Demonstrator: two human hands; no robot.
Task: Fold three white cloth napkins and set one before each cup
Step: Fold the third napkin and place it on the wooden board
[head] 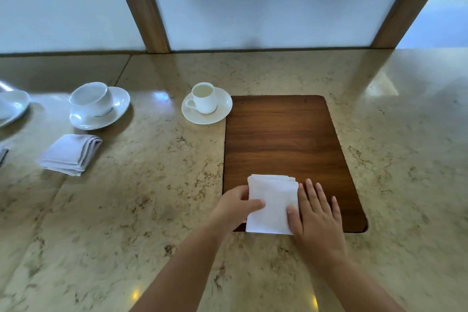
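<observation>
While both hands press it flat, the napkin (272, 204) stays folded. Left hand (236, 206) fingers pinch its edge; right hand (316, 213) fingers are spread. If lifted w/ a loose pinch, it could flop open.

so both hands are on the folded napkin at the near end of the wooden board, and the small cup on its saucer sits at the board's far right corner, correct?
Not quite. The head view shows the small cup on its saucer at the far left corner of the wooden board, not the right. The rest holds: left hand and right hand are both on the folded napkin at the board's near end.
</observation>
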